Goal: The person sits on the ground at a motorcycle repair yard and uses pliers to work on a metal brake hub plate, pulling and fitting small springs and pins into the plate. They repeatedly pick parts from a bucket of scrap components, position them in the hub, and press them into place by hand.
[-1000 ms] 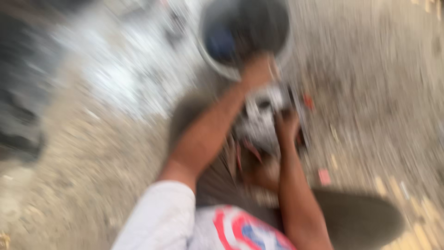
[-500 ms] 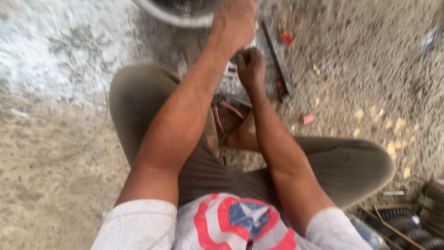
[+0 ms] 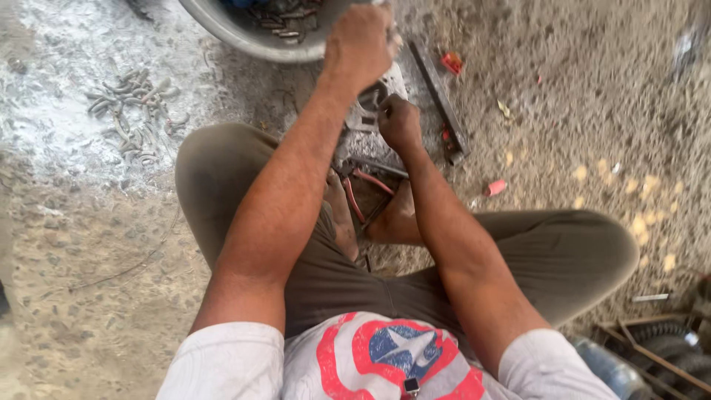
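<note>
Head view: we are looking straight down at a person sitting cross-legged on rough, gravelly ground (image 3: 592,96), with our gaze falling over a white shirt with a red and blue round emblem and olive trousers. The left hand (image 3: 361,46) is reaching forward, closed in a fist around something at the rim of a grey metal basin (image 3: 237,33); we cannot tell what it is gripping. The right hand (image 3: 398,122) is curling its fingers down onto a silvery metal part (image 3: 366,115) that is lying on the ground in front of the feet, just below the basin. Whether those fingers are pinching the part or only pressing on it, we cannot tell. A dark flat metal bar (image 3: 441,96) is lying just to the right of the hands. Red-handled pliers (image 3: 366,196) are resting between the bare feet.

To the left, pale ashy dust is covering the ground, with a scatter of small curved metal pieces (image 3: 129,111) lying in it. Small red scraps (image 3: 495,187) are dotting the gravel on the right. At the lower right corner, a rusty metal frame (image 3: 652,348) is showing partly.
</note>
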Tool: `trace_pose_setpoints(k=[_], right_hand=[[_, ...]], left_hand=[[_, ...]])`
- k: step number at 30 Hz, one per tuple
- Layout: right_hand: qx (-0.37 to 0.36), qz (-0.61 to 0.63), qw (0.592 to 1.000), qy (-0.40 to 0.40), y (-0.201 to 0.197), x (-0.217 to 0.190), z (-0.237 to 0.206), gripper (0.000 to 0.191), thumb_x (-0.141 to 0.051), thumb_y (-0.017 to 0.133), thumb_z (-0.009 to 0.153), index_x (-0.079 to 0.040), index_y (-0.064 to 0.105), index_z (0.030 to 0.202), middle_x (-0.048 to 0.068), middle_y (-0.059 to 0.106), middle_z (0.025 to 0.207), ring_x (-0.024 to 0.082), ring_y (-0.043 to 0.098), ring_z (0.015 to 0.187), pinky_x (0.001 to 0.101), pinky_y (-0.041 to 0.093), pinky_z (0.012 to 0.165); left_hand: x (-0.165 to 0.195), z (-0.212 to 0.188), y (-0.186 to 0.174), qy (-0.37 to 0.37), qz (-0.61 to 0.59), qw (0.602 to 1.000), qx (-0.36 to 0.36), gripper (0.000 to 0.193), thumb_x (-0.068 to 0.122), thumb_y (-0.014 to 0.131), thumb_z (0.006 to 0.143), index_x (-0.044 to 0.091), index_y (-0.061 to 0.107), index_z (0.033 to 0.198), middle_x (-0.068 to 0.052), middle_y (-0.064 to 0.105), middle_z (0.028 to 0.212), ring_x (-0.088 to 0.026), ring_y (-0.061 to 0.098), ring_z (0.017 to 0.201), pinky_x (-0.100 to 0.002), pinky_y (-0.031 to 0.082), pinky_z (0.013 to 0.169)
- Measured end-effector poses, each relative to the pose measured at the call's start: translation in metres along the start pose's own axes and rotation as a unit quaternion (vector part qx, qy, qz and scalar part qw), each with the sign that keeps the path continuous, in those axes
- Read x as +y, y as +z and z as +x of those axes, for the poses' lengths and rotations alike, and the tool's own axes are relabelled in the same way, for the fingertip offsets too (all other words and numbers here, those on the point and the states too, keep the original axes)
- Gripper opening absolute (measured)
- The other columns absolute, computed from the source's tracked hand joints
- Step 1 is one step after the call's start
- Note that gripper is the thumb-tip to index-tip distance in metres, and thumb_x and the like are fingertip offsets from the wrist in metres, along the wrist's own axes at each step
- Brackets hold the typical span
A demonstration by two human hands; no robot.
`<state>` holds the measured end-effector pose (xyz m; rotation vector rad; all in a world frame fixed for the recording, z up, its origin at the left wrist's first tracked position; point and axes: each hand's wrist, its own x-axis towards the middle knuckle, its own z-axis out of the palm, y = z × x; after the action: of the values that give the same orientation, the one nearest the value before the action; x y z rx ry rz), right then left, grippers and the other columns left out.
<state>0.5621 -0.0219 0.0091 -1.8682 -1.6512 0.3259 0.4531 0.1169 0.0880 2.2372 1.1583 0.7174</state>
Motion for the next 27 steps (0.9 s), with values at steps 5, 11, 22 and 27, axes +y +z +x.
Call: trace_pose_setpoints(k=[5, 11, 22, 27], right_hand=[[0.0, 0.035, 0.998, 0.057, 0.0, 0.006, -0.006, 0.009, -0.004, 0.076, 0.085, -0.005, 0.068, 0.089, 0.016, 0.071, 0.078, 0.033, 0.072, 0.068, 0.0423, 0.056, 0.063], [-0.03, 0.046, 0.994, 0.1, 0.002, 0.004, -0.01, 0.011, -0.005, 0.074, 0.087, -0.004, 0.065, 0.093, 0.014, 0.071, 0.078, 0.029, 0.073, 0.068, 0.0404, 0.057, 0.061], [0.016, 0.044, 0.996, 0.081, 0.0, -0.002, -0.008, 0.01, -0.006, 0.072, 0.087, -0.004, 0.068, 0.095, 0.018, 0.069, 0.078, 0.033, 0.07, 0.07, 0.0436, 0.056, 0.067], [0.079, 0.043, 0.995, 0.04, 0.001, 0.0, -0.009, 0.009, -0.006, 0.071, 0.09, -0.003, 0.066, 0.097, 0.017, 0.072, 0.086, 0.034, 0.071, 0.078, 0.0452, 0.056, 0.071]], left_hand=[[-0.002, -0.002, 0.002, -0.035, -0.013, 0.998, -0.045, 0.025, 0.027, 0.081, 0.089, 0.005, 0.071, 0.093, -0.015, 0.073, 0.087, -0.032, 0.073, 0.08, -0.047, 0.058, 0.072], [-0.005, -0.006, -0.002, 0.015, -0.022, 0.999, 0.036, 0.029, 0.027, 0.087, 0.083, 0.003, 0.071, 0.083, -0.018, 0.072, 0.079, -0.039, 0.071, 0.078, -0.05, 0.056, 0.07], [-0.013, -0.004, -0.011, -0.034, -0.104, 0.988, 0.109, 0.018, 0.02, 0.083, 0.086, 0.004, 0.074, 0.084, -0.016, 0.075, 0.084, -0.035, 0.073, 0.08, -0.046, 0.057, 0.074], [-0.013, -0.002, -0.011, -0.064, -0.108, 0.989, 0.079, 0.015, 0.017, 0.081, 0.084, 0.006, 0.072, 0.088, -0.013, 0.075, 0.087, -0.025, 0.074, 0.078, -0.041, 0.059, 0.074]])
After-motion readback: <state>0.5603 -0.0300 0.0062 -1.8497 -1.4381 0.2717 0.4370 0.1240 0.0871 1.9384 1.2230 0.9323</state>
